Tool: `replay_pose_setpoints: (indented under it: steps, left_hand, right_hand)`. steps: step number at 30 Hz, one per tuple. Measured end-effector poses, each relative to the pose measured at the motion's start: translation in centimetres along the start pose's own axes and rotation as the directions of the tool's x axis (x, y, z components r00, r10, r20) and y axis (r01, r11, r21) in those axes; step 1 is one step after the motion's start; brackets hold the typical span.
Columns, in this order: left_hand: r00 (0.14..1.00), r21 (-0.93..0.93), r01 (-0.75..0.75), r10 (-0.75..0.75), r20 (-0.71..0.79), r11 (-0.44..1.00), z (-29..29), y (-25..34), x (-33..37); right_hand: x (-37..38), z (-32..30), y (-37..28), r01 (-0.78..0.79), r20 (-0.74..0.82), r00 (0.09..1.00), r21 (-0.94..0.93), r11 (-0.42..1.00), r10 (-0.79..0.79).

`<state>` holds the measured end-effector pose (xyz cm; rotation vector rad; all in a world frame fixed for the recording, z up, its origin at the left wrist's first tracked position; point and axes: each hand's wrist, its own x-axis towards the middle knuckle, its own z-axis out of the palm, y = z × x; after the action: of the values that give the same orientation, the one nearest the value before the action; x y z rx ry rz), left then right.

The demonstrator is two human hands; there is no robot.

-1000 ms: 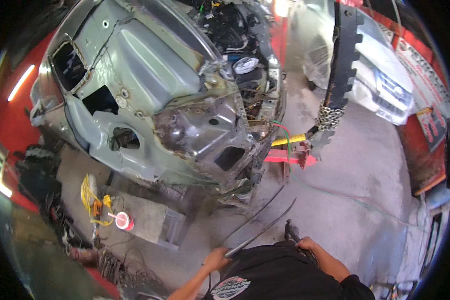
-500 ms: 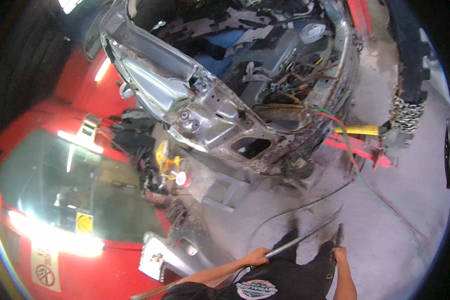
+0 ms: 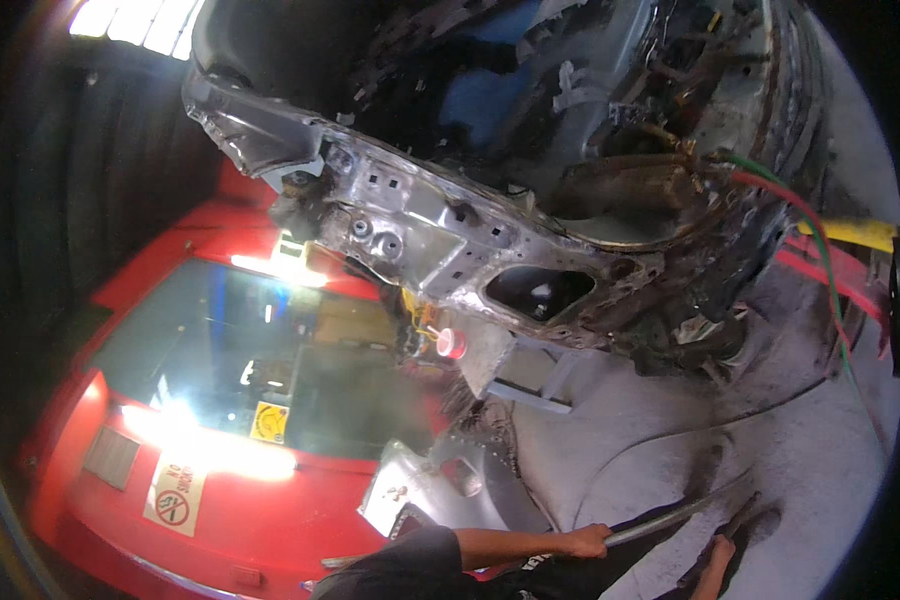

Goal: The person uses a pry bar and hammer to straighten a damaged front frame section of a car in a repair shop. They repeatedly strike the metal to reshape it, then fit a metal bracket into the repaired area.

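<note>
My left hand (image 3: 587,541) is closed around a long grey metal pipe (image 3: 675,515), which slants from beside my left arm out over the floor on the right. My right hand (image 3: 715,566), low in the picture, is closed on a shorter dark bar (image 3: 744,512); its near end is hard to make out. Ahead of both hands stands a stripped car body (image 3: 420,235) with bare metal, rust and an oval opening in its end panel. Neither the pipe nor the bar visibly touches it.
A red car (image 3: 300,500) stands close on the left. Near my left arm lies a cut silver body panel (image 3: 480,485). Red and green hoses (image 3: 820,235) hang at the right, and a dark cable (image 3: 670,432) crosses the floor. A grey stand (image 3: 535,375) sits below the body.
My view has swung left and closer to the stripped car body, so things sit farther right or larger. Both hands appear lower and farther right, still holding the pipe and the bar.
</note>
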<state>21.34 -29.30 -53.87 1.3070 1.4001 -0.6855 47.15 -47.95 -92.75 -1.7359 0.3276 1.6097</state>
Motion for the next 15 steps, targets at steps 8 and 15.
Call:
replay_pose_setpoints:
  steps: [8,15]
  left_hand:
    - [0.998,0.263,0.06,-0.055,-0.026,0.963,2.5,-4.4,6.3]
    - [0.938,0.182,0.281,-0.31,0.154,0.942,1.6,-2.1,5.2]
  right_hand:
    - [1.5,6.7,-1.3,-0.172,0.073,0.984,0.18,0.968,0.162]
    - [2.0,7.5,-2.8,-0.145,0.061,0.989,0.21,0.967,0.136]
